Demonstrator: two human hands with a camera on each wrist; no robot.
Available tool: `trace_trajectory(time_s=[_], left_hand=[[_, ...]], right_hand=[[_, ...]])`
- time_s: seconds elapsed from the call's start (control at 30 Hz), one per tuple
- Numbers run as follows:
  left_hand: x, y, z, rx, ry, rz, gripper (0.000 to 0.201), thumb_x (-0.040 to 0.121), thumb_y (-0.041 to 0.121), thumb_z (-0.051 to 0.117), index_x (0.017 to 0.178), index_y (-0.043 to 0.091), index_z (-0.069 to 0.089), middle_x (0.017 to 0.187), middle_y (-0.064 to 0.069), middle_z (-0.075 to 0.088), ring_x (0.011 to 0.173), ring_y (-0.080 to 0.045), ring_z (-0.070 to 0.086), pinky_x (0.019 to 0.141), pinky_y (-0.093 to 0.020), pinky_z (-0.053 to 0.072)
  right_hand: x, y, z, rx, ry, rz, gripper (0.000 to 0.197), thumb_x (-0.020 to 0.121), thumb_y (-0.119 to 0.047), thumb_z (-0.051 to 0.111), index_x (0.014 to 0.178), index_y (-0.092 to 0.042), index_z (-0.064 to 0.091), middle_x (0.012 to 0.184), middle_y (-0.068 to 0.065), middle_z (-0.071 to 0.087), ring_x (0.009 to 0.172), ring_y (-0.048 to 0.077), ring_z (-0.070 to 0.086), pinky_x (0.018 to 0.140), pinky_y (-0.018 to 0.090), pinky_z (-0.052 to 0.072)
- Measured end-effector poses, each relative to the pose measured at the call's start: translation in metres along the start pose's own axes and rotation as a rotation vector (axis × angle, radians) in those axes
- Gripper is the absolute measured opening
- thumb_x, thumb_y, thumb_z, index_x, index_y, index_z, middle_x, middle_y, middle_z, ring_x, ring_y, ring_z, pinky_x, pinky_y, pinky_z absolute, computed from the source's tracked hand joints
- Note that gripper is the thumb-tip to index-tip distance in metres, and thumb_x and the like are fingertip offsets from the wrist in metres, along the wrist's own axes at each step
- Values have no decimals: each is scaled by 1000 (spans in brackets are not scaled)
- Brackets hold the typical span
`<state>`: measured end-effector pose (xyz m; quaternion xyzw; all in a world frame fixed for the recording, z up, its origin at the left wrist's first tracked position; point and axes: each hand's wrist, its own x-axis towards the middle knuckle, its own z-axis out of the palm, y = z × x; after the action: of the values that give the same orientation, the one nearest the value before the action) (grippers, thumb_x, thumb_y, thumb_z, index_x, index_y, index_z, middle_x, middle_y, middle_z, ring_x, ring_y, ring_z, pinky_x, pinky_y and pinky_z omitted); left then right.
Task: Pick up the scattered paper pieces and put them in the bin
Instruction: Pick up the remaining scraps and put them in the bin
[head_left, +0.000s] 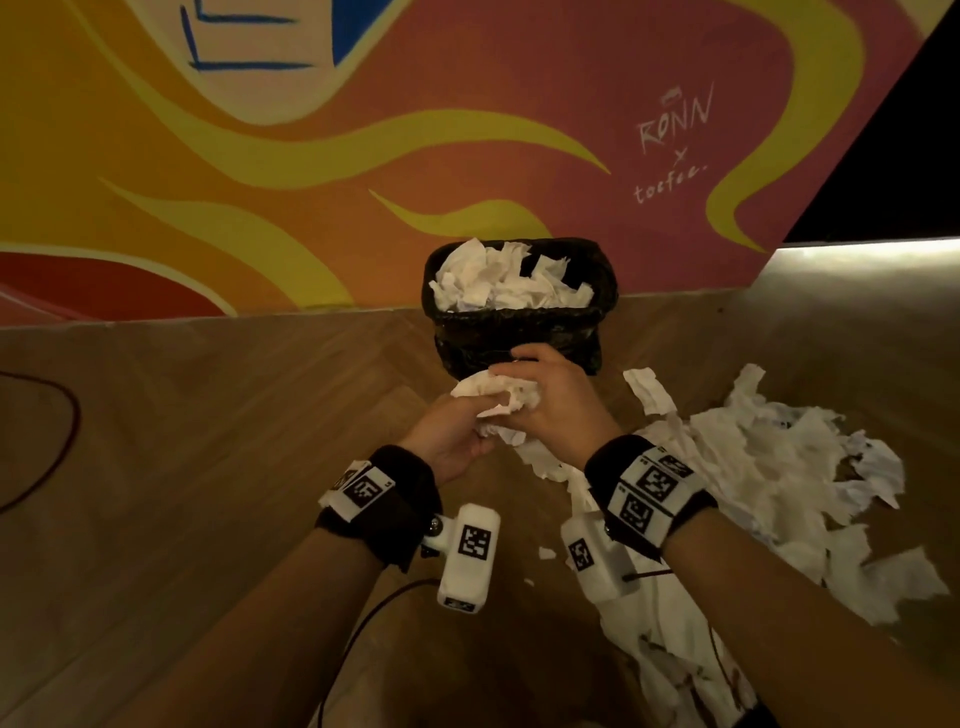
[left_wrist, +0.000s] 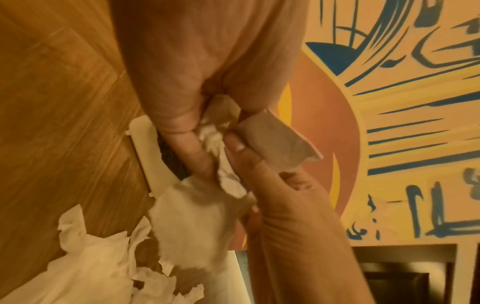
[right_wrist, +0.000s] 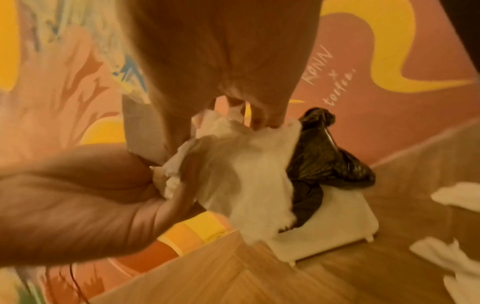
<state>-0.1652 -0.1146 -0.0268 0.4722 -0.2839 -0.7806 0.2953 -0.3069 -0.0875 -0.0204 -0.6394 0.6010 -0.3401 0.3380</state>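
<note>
Both hands hold one wad of white paper pieces (head_left: 498, 397) just in front of the bin. My left hand (head_left: 454, 434) grips it from below and the left. My right hand (head_left: 550, 400) curls over it from the right. The bin (head_left: 519, 332) is lined with a black bag and stands against the wall, heaped with white paper to its rim. In the left wrist view fingers pinch the crumpled paper (left_wrist: 215, 142). In the right wrist view the paper wad (right_wrist: 246, 164) hangs before the black bin bag (right_wrist: 327, 164).
A large heap of torn white paper (head_left: 769, 467) covers the wooden floor to the right of my hands. More scraps (head_left: 649, 389) lie near the bin. A painted wall (head_left: 311, 156) rises behind. A red cable (head_left: 62, 431) curves on the floor at the left.
</note>
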Motion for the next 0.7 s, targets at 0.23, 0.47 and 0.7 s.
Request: trace_trajectory(time_s=[0.23, 0.47, 0.7], left_hand=[[-18, 15, -1, -30, -137, -30, 26, 93, 6, 50, 117, 5, 59, 105, -13, 65, 89, -23, 65, 84, -39, 57], [-26, 20, 2, -149, -285, -61, 23, 90, 14, 48, 106, 11, 63, 104, -12, 66, 97, -28, 64, 92, -48, 50], [-20, 21, 1, -170, -23, 50, 22, 97, 3, 39, 107, 5, 59, 88, -11, 68, 67, -17, 70, 59, -26, 59]], right_hand=[[7, -11, 1, -15, 102, -171, 21, 72, 1, 72, 90, -9, 76, 88, 5, 68, 83, 21, 62, 75, 39, 51], [7, -21, 7, 117, 175, -215, 20, 74, 7, 66, 88, -5, 74, 90, 6, 68, 84, 14, 63, 75, 22, 50], [1, -29, 10, -179, -168, -120, 57, 91, -18, 56, 145, -15, 40, 147, 3, 41, 130, 23, 38, 108, 29, 30]])
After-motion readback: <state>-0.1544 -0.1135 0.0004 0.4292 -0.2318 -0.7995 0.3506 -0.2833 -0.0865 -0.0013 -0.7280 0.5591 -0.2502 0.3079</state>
